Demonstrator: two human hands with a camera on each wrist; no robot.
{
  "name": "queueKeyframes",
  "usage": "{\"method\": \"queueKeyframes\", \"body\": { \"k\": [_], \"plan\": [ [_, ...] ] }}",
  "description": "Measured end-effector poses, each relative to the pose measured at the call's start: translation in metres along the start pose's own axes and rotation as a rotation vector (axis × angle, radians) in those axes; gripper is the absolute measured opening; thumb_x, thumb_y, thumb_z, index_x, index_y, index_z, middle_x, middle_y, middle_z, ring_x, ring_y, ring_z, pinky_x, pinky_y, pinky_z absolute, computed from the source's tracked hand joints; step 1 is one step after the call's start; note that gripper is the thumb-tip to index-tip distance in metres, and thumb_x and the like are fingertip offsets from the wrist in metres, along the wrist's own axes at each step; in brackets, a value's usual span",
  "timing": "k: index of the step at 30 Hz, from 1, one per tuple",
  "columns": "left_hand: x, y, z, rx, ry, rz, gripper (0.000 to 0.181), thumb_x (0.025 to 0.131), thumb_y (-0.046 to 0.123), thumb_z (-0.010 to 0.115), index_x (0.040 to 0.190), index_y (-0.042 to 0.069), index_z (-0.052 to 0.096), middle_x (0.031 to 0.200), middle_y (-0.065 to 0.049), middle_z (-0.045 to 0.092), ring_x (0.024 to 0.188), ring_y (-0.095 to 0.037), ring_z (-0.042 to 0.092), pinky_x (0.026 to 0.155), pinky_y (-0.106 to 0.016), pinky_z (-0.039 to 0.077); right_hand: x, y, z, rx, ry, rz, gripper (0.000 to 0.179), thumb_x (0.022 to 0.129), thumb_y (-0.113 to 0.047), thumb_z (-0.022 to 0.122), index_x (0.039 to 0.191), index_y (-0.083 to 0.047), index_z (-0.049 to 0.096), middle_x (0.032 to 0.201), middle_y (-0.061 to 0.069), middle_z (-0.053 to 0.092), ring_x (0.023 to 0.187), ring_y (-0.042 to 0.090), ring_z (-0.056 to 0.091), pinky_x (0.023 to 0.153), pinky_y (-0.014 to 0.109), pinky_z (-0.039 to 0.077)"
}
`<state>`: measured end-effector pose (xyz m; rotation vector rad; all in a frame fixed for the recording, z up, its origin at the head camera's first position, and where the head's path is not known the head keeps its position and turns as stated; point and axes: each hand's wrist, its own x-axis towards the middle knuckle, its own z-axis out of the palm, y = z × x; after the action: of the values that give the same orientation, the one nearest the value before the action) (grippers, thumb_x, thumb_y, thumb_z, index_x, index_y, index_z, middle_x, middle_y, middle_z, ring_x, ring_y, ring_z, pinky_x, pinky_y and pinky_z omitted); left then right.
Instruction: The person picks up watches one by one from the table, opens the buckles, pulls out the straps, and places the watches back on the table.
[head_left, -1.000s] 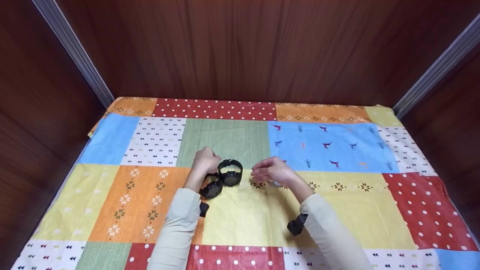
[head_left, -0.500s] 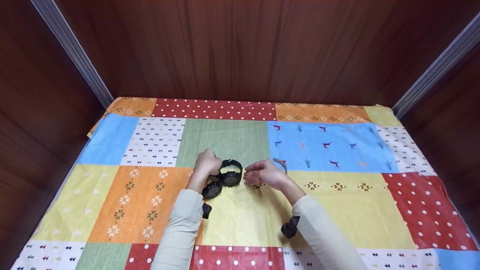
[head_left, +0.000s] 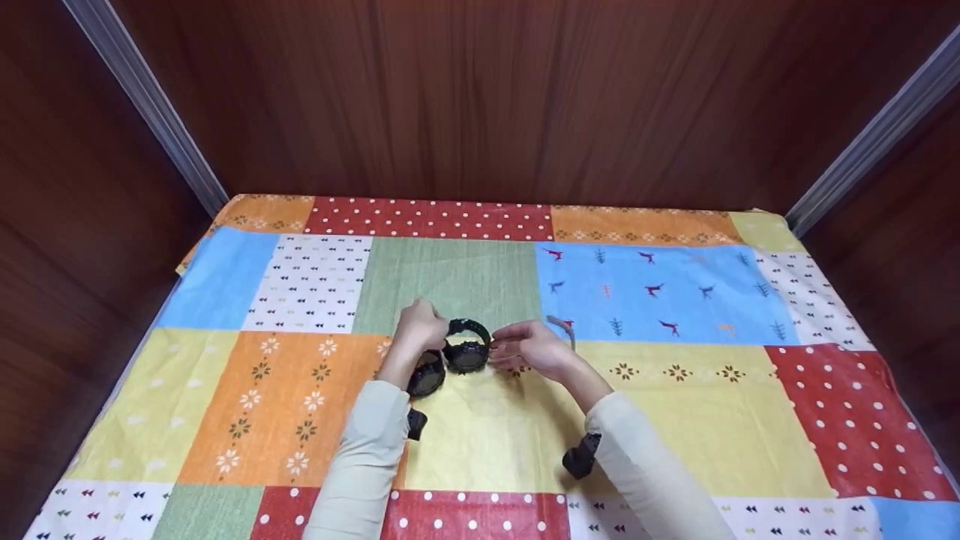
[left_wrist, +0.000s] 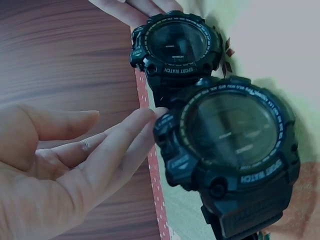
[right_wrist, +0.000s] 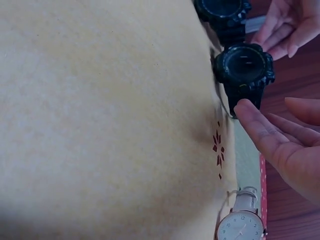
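Observation:
Two black sport watches stand side by side on their curved straps, dials up, near the table's middle. My left hand (left_wrist: 75,170) has its fingers extended, with the fingertips at the side of the left watch (left_wrist: 235,132). From the other side, my right hand (right_wrist: 285,145) reaches in with fairly straight fingers. Its fingertips meet the strap of the right watch (right_wrist: 245,67). In the head view the left hand partly covers the left watch, and the right watch (head_left: 466,356) sits between both hands.
A white-dial watch (right_wrist: 240,227) with a pale strap stands to the right of my right hand; its strap (head_left: 562,326) shows behind that hand in the head view. A patchwork cloth (head_left: 675,435) covers the table. Brown wood-grain panels (head_left: 480,97) enclose the back and sides.
My right hand has moved left to the right watch, exposing the pale strap behind it. My left hand and both black watches have shifted slightly right.

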<state>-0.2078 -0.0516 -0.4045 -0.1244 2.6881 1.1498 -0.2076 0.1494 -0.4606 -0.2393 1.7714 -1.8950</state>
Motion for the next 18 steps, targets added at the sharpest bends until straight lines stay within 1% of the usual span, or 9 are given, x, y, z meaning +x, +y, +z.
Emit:
{"method": "queueKeyframes", "body": {
  "k": [3, 4, 5, 9, 11, 13, 14, 16, 18],
  "plan": [
    [-0.001, 0.0, 0.002, -0.034, -0.017, -0.018, 0.038, 0.078, 0.0, 0.043, 0.047, 0.014, 0.025, 0.048, 0.004, 0.019, 0.042, -0.01, 0.035, 0.042, -0.019, 0.037, -0.001, -0.002, 0.0, -0.019, 0.028, 0.01, 0.033, 0.087, 0.011, 0.043, 0.118, 0.023, 0.041, 0.101, 0.031, 0.058, 0.091, 0.034, 0.062, 0.083, 0.039, 0.049],
    [-0.001, 0.0, 0.002, -0.055, -0.026, -0.027, 0.038, 0.078, 0.0, 0.043, 0.048, 0.015, 0.025, 0.047, 0.005, 0.019, 0.042, -0.01, 0.038, 0.043, -0.019, 0.037, -0.007, -0.01, 0.005, -0.043, 0.059, 0.036, 0.034, 0.087, 0.012, 0.041, 0.118, 0.025, 0.039, 0.104, 0.034, 0.056, 0.093, 0.036, 0.061, 0.085, 0.041, 0.047],
    [-0.001, 0.0, 0.003, -0.063, -0.029, -0.028, 0.038, 0.078, 0.0, 0.043, 0.047, 0.015, 0.025, 0.047, 0.005, 0.018, 0.041, -0.01, 0.039, 0.043, -0.019, 0.037, -0.008, -0.011, 0.006, -0.053, 0.069, 0.045, 0.034, 0.087, 0.013, 0.04, 0.119, 0.025, 0.038, 0.105, 0.035, 0.055, 0.094, 0.036, 0.061, 0.086, 0.041, 0.047],
    [-0.002, 0.001, 0.006, -0.094, -0.04, -0.036, 0.04, 0.079, 0.0, 0.045, 0.046, 0.015, 0.027, 0.044, 0.006, 0.02, 0.043, -0.013, 0.049, 0.042, -0.019, 0.036, -0.012, -0.014, 0.005, -0.061, 0.082, 0.066, 0.033, 0.089, 0.012, 0.039, 0.119, 0.026, 0.037, 0.106, 0.039, 0.053, 0.095, 0.038, 0.06, 0.087, 0.045, 0.046],
    [-0.002, 0.002, 0.008, -0.096, -0.045, -0.045, 0.04, 0.079, 0.0, 0.046, 0.047, 0.014, 0.028, 0.045, 0.005, 0.022, 0.046, -0.017, 0.054, 0.042, -0.019, 0.037, -0.013, -0.014, 0.004, -0.065, 0.084, 0.072, 0.033, 0.089, 0.012, 0.04, 0.119, 0.026, 0.038, 0.106, 0.039, 0.053, 0.095, 0.039, 0.06, 0.086, 0.045, 0.046],
    [-0.002, 0.002, 0.01, -0.103, -0.051, -0.056, 0.039, 0.08, 0.0, 0.046, 0.048, 0.014, 0.03, 0.048, 0.003, 0.029, 0.055, -0.019, 0.061, 0.045, -0.019, 0.042, -0.013, -0.014, 0.003, -0.066, 0.087, 0.074, 0.033, 0.089, 0.012, 0.04, 0.118, 0.025, 0.038, 0.106, 0.038, 0.053, 0.095, 0.04, 0.059, 0.086, 0.045, 0.046],
    [-0.002, 0.002, 0.011, -0.103, -0.057, -0.061, 0.038, 0.081, 0.001, 0.046, 0.048, 0.014, 0.03, 0.048, 0.003, 0.03, 0.058, -0.02, 0.063, 0.046, -0.019, 0.043, -0.013, -0.014, 0.002, -0.068, 0.093, 0.075, 0.032, 0.088, 0.012, 0.041, 0.118, 0.025, 0.039, 0.106, 0.038, 0.053, 0.094, 0.039, 0.06, 0.085, 0.044, 0.047],
    [-0.002, 0.002, 0.012, -0.098, -0.072, -0.061, 0.038, 0.081, -0.001, 0.044, 0.05, 0.014, 0.029, 0.05, 0.003, 0.028, 0.057, -0.019, 0.062, 0.047, -0.02, 0.042, -0.013, -0.013, 0.001, -0.075, 0.102, 0.074, 0.032, 0.088, 0.012, 0.041, 0.117, 0.025, 0.041, 0.103, 0.036, 0.055, 0.091, 0.036, 0.062, 0.084, 0.043, 0.047],
    [-0.002, 0.002, 0.013, -0.08, -0.079, -0.044, 0.038, 0.081, -0.001, 0.042, 0.049, 0.014, 0.028, 0.048, 0.003, 0.026, 0.049, -0.014, 0.056, 0.045, -0.02, 0.039, -0.013, -0.012, 0.0, -0.069, 0.102, 0.069, 0.031, 0.087, 0.012, 0.041, 0.116, 0.025, 0.041, 0.1, 0.034, 0.056, 0.086, 0.032, 0.063, 0.083, 0.043, 0.048]
  ]
}}
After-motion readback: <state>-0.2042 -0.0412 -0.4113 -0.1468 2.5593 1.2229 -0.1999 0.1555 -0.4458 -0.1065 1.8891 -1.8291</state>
